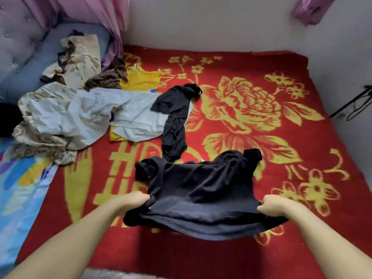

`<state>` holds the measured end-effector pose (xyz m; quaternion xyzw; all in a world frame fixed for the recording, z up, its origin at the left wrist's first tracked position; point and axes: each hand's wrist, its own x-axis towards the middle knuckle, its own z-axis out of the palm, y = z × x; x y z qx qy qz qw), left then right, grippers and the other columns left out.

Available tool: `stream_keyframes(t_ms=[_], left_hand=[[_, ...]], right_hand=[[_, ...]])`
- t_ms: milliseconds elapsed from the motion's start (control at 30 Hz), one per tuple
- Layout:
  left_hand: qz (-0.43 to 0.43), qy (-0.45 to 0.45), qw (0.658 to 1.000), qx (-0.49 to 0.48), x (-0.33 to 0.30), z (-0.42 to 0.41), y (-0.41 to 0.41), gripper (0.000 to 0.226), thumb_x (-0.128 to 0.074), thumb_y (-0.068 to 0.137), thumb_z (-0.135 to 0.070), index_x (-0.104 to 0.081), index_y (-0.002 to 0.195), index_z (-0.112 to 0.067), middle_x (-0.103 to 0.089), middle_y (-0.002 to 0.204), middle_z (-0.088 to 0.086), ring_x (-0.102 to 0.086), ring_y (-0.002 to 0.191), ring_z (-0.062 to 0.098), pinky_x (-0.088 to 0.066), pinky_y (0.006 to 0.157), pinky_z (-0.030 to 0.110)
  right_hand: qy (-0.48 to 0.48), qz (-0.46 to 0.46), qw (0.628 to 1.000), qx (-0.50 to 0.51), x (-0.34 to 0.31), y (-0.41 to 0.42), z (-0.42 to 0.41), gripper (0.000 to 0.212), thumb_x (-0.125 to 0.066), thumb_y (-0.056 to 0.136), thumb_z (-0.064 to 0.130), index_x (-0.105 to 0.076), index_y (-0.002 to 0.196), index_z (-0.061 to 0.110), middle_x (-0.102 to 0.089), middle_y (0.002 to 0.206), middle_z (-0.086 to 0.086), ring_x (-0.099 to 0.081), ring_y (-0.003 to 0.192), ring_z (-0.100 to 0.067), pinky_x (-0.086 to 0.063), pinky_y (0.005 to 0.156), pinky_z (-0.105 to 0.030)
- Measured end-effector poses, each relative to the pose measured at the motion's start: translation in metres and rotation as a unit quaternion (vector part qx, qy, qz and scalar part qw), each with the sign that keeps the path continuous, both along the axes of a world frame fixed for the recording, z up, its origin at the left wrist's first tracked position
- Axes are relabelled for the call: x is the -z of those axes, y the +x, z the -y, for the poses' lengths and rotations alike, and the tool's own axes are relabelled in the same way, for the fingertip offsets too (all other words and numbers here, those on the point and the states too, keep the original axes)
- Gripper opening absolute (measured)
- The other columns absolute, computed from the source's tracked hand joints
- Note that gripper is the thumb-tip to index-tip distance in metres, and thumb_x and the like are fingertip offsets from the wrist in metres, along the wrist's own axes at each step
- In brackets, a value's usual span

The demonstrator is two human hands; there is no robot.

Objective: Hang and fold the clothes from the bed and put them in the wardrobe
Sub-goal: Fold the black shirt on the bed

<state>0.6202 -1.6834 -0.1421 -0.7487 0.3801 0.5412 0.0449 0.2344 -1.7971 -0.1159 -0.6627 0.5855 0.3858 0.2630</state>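
Your left hand (135, 201) and right hand (270, 205) each grip a corner of the black shirt (201, 190), stretched between them above the bed (261, 137). It is dark, creased, sleeves bunched at the far end, hem sagging toward you.

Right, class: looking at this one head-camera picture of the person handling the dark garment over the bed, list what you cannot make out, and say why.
- Fingertips of the left hand and right hand: curled into the dark garment.
- Bed blanket beneath that garment: covered.
- Yellow shirt: mostly buried under the pale grey garment.
- Black stand: cut off by the right edge.
- The wardrobe: not in view.
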Motion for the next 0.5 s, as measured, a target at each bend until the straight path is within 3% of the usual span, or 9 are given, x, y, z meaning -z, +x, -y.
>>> stream_keyframes(t_ms=[33,100,133,200,267,333,433,500], left_hand=[[0.015,0.029,0.999,0.023,0.012,0.0,-0.002,0.027,-0.037,0.09,-0.012,-0.05,0.067,-0.018,-0.051,0.075,0.004,-0.044,0.063,0.018,-0.03,0.052,0.025],[0.072,0.075,0.99,0.095,0.036,0.001,-0.003,0.03,-0.036,0.094,-0.018,-0.065,0.098,-0.011,-0.063,0.103,0.01,-0.06,0.092,0.024,-0.037,0.067,0.026],[0.097,0.086,0.984,0.124,0.048,0.005,-0.004,0.035,-0.036,0.095,-0.019,-0.063,0.113,-0.006,-0.062,0.118,0.011,-0.059,0.106,0.024,-0.039,0.075,0.027],[0.114,0.076,0.979,0.152,0.071,0.018,-0.005,0.037,-0.038,0.094,-0.021,-0.058,0.12,-0.004,-0.059,0.128,0.012,-0.057,0.114,0.025,-0.042,0.083,0.026],[0.121,0.019,0.981,0.151,0.09,0.041,-0.01,0.032,-0.041,0.092,-0.021,-0.058,0.118,-0.01,-0.06,0.124,0.009,-0.056,0.111,0.025,-0.042,0.084,0.027],[0.12,-0.071,0.983,0.118,0.112,0.071,-0.021,0.03,-0.042,0.093,-0.02,-0.057,0.119,-0.016,-0.058,0.118,0.004,-0.055,0.108,0.022,-0.043,0.086,0.029],[0.133,-0.222,0.961,0.094,0.141,0.119,-0.043,0.034,-0.042,0.094,-0.018,-0.053,0.127,-0.018,-0.051,0.122,0.0,-0.05,0.114,0.02,-0.043,0.093,0.035],[0.133,-0.311,0.934,0.116,0.156,0.147,-0.056,0.041,-0.044,0.094,-0.013,-0.048,0.135,-0.015,-0.048,0.134,0.0,-0.044,0.125,0.019,-0.039,0.1,0.034]], right_hand=[[0.01,-0.008,1.0,-0.004,0.013,0.001,0.001,0.04,-0.041,0.094,0.028,-0.058,0.122,0.004,-0.059,0.13,-0.013,-0.056,0.117,-0.026,-0.042,0.084,-0.025],[0.034,-0.008,0.999,-0.012,0.04,-0.001,0.002,0.045,-0.04,0.095,0.029,-0.053,0.129,0.004,-0.055,0.135,-0.013,-0.053,0.123,-0.026,-0.041,0.091,-0.024],[0.046,-0.005,0.999,-0.015,0.055,-0.001,0.005,0.046,-0.04,0.096,0.031,-0.052,0.131,0.003,-0.054,0.137,-0.013,-0.052,0.124,-0.026,-0.041,0.093,-0.025],[0.069,0.005,0.998,-0.011,0.079,-0.001,0.013,0.048,-0.04,0.098,0.039,-0.056,0.126,0.003,-0.056,0.133,-0.013,-0.054,0.12,-0.026,-0.042,0.092,-0.026],[0.043,0.055,0.997,-0.015,0.099,0.003,0.028,0.044,-0.039,0.1,0.042,-0.065,0.101,0.006,-0.067,0.113,-0.012,-0.062,0.1,-0.025,-0.045,0.083,-0.029],[-0.036,0.14,0.989,0.0,0.119,0.014,0.052,0.038,-0.04,0.1,0.032,-0.06,0.08,0.007,-0.07,0.089,-0.008,-0.062,0.081,-0.024,-0.046,0.072,-0.032],[-0.141,0.238,0.961,-0.013,0.144,0.043,0.094,0.028,-0.039,0.099,0.023,-0.062,0.091,0.009,-0.065,0.084,0.001,-0.059,0.075,-0.017,-0.044,0.065,-0.032],[-0.182,0.28,0.942,-0.037,0.156,0.066,0.119,0.027,-0.038,0.1,0.02,-0.063,0.111,0.014,-0.063,0.107,0.002,-0.06,0.095,-0.019,-0.049,0.078,-0.034]])
